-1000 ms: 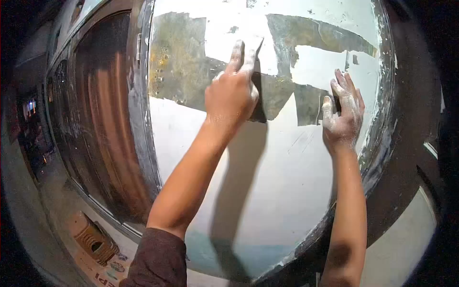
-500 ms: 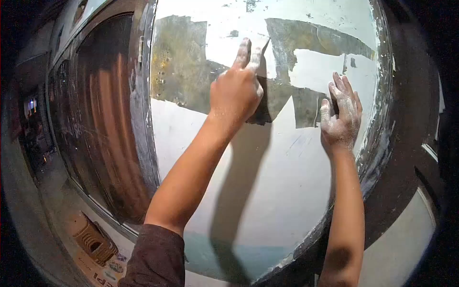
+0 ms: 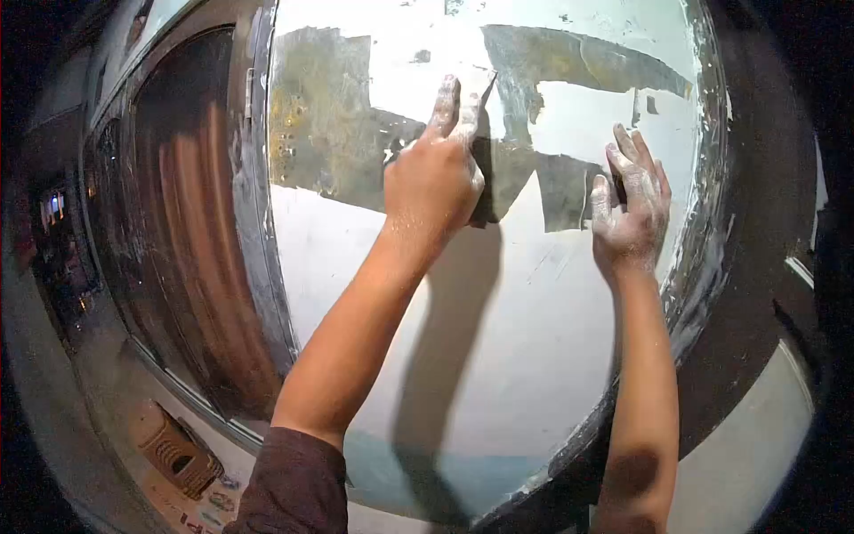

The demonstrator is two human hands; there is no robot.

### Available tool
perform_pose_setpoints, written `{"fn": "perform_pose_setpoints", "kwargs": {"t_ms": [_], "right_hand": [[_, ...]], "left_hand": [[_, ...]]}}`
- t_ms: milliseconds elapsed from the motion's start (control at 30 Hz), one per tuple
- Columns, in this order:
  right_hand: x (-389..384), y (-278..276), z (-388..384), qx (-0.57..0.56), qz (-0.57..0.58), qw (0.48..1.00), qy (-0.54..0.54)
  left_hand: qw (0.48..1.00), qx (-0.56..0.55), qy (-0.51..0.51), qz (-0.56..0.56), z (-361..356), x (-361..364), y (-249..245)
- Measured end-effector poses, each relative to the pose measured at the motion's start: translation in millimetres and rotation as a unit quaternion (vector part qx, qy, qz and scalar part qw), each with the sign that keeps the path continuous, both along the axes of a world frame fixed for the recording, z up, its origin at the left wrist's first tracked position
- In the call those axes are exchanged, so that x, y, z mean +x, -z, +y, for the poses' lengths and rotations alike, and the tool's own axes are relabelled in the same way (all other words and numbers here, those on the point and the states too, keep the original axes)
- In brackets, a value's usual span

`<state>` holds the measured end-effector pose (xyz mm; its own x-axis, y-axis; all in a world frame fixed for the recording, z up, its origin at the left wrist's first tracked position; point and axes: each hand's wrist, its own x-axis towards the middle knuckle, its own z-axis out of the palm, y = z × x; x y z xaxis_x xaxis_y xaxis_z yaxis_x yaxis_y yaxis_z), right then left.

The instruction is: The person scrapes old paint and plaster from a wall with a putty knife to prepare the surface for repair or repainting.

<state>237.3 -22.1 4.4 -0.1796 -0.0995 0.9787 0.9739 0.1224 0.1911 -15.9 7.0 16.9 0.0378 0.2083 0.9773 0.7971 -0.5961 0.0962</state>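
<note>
My left hand (image 3: 433, 178) is up against a white and grey patchy panel (image 3: 516, 356). Its index and middle fingers stretch upward, coated in white powder or paste, while the other fingers curl in. Beside those fingertips shows the thin edge of what looks like a flat scraper (image 3: 488, 85), pressed to the surface; its handle is hidden in my grip. To the right, my right hand (image 3: 633, 209) rests against the panel with its fingers apart, also dusted white. Bare grey-brown patches (image 3: 325, 116) with ragged edges lie around both hands.
A dark framed door or window (image 3: 182, 231) with a brownish curtain stands to the left. On the floor at lower left are a brown stacked object (image 3: 181, 454) and printed cardboard. A rough, white-smeared edge (image 3: 696, 222) bounds the panel at right.
The view has shifted slightly, so the panel sits a little further left and up. Both hands keep nearly the same places on it.
</note>
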Motion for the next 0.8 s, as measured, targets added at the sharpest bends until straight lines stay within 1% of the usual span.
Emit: {"fn": "perform_pose_setpoints", "kwargs": {"t_ms": [100, 167, 200, 233, 300, 400, 433, 500, 567, 633, 700, 767, 800], "right_hand": [[-2, 0, -2, 0.005, -0.005, 1.0, -0.01], [-2, -1, -2, 0.013, -0.009, 1.0, -0.007], [-4, 1, -2, 0.005, 0.007, 1.0, -0.01], [0, 0, 0, 0.01, -0.004, 1.0, -0.009], [0, 0, 1, 0.009, -0.004, 1.0, -0.005], [0, 0, 1, 0.011, -0.007, 1.0, -0.018], [0, 0, 1, 0.014, -0.007, 1.0, -0.005], [3, -1, 4, 0.02, -0.011, 1.0, 0.002], [0, -1, 0, 0.018, -0.012, 1.0, -0.009], [2, -1, 2, 0.013, -0.009, 1.0, -0.005], [1, 0, 1, 0.008, -0.005, 1.0, -0.015], [1, -1, 0, 0.012, -0.01, 1.0, -0.005], [1, 0, 0, 0.012, -0.007, 1.0, -0.025]], "left_hand": [[1.0, 0.006, 0.006, 0.002, 4, 2, 32], [0.999, -0.03, 0.01, 0.003, -2, 3, 52], [0.999, -0.044, 0.013, 0.006, -3, 4, 58], [0.999, -0.044, 0.003, 0.003, -5, 5, 58], [1.0, -0.001, -0.01, -0.001, 2, 6, 49], [1.0, -0.011, -0.017, -0.006, -2, 7, 29], [1.0, -0.013, -0.025, 0.0, 1, 7, 32], [1.0, 0.002, -0.001, -0.004, 4, 11, 48], [0.999, -0.044, 0.004, 0.018, -2, 13, 63], [0.999, -0.037, -0.012, 0.026, -3, 14, 65], [0.999, -0.005, -0.037, 0.033, -1, 11, 51], [0.999, 0.024, -0.026, 0.012, 1, 9, 31], [0.999, 0.031, -0.016, 0.004, 2, 9, 28]]}}
